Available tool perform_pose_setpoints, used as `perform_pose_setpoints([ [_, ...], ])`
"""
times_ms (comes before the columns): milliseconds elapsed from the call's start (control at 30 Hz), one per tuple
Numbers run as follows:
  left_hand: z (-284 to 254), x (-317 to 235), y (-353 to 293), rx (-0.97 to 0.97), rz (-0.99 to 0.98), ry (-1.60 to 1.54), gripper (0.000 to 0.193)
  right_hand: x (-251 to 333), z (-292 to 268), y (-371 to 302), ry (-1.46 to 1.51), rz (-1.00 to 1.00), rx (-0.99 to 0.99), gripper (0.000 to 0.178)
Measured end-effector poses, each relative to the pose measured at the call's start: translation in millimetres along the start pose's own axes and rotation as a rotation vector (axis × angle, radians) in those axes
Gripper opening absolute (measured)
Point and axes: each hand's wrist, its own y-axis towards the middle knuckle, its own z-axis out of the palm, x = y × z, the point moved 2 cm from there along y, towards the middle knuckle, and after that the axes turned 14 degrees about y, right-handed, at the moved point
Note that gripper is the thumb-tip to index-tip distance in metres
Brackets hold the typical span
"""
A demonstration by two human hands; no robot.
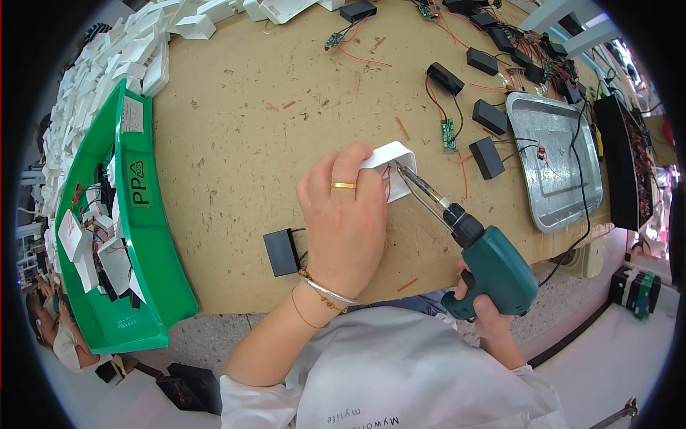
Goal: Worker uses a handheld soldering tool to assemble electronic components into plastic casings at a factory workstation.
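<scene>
My left hand (346,222) is closed around a small white plastic housing (391,153), tilted on the table. Red wire shows at the housing's opening, though my fingers hide much of the inside. In my right hand (491,319) is a dark green soldering gun (500,268), gripped by its handle with a finger at the trigger. Its thin metal tip reaches into the housing's opening; whether it touches a joint I cannot tell. Beside my left wrist lies a black rectangular box (281,252), its dark wires running under my hand.
A green bin (161,257) with white housings and wired parts stands left. White housings (107,86) are heaped behind it. Right are a metal tray (561,171), black boxes (490,116) and a green circuit board (448,134). The gun's black cord (572,247) curves over the tray.
</scene>
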Motion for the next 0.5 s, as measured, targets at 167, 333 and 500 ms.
perform_pose_setpoints([
  [167,-1.5,0.3,-0.5,0.029,-0.001,0.002,0.018,-0.1,-2.9,-5.0,0.004,0.02,-0.004,0.061],
  [333,-1.6,-0.7,-0.4,0.027,-0.005,-0.011,0.018,-0.6,-3.8,-6.5,0.014,0.001,-0.007,0.061],
  [500,-2.1,-0.2,-0.8,0.02,-0.008,-0.031,0.017,-0.1,-2.0,-7.0,0.076,-0.034,-0.044,0.06],
])
